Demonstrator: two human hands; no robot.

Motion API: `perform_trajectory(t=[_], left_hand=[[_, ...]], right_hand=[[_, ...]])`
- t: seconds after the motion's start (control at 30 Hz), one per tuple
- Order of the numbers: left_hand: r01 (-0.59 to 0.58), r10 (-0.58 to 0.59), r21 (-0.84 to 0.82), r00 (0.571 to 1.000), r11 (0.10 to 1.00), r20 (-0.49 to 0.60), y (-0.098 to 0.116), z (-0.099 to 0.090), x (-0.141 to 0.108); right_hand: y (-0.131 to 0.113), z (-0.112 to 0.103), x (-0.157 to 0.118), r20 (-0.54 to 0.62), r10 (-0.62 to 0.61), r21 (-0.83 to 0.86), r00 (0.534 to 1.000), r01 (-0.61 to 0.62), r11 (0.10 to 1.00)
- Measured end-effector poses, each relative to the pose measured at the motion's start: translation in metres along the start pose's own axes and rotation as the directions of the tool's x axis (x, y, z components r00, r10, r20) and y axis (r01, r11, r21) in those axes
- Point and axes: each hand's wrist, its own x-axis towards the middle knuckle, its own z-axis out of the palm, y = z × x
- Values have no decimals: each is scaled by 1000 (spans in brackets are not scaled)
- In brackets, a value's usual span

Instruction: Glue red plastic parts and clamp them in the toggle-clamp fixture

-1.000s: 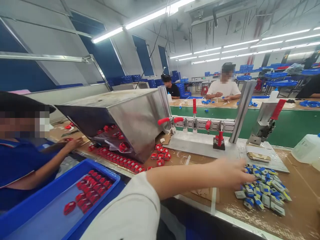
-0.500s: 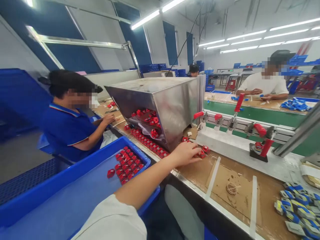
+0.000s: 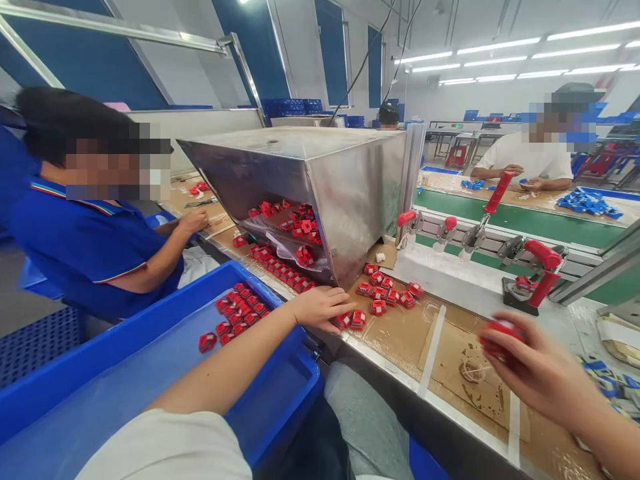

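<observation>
My left hand (image 3: pixel 323 308) reaches across the blue tray to the bench edge. Its fingers are stretched out, with the tips over or against a small red block-shaped part (image 3: pixel 343 320); another red part (image 3: pixel 358 320) lies just beside them. Several more red parts (image 3: pixel 387 293) are scattered near the corner of the metal hopper (image 3: pixel 355 200). My right hand (image 3: pixel 537 367) is raised above the bench at the right, slightly blurred, its fingers closed around a red part (image 3: pixel 503 337).
The blue tray (image 3: pixel 150 353) holds rows of red parts (image 3: pixel 240 310). Toggle clamps with red handles (image 3: pixel 543 257) stand on a white fixture. Blue-and-yellow parts (image 3: pixel 613 387) lie at the right. One person (image 3: pixel 95 220) sits at the left, another (image 3: pixel 530 160) across.
My left hand has drawn back left towards the tray, uncovering scattered red parts by the hopper. My right hand has come into view holding a red part. The camera view has shifted.
</observation>
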Motion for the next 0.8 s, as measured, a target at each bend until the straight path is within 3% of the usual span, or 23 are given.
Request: perform_trajectory(t=[0.07,0.17,0.3,0.4,0.57,0.7,0.8], left_hand=[[-78,75,38,994,996,78,-3,4,3],[-232,216,194,971,953,103,-9,10,7],[-403,404,519,907,754,119,-12,20,9],[-381,427,622,901,684,83,-4,28,10],[-332,427,653,904,680,16,17,38,18],[-359,465,642,885,678,5,31,46,31],[-371,493,649,870,664,-7,39,54,40]], right_hand=[[-11,31,55,179,-27,43,983,20,999],[-27,71,128,273,-19,113,962,-13,994],[-43,104,183,365,-36,102,930,-1,995],[-42,123,194,408,-78,35,909,70,997],[-26,143,193,410,-93,-13,907,108,994],[-22,134,194,371,-7,-91,929,44,995],[-40,113,181,257,22,-95,966,3,995]])
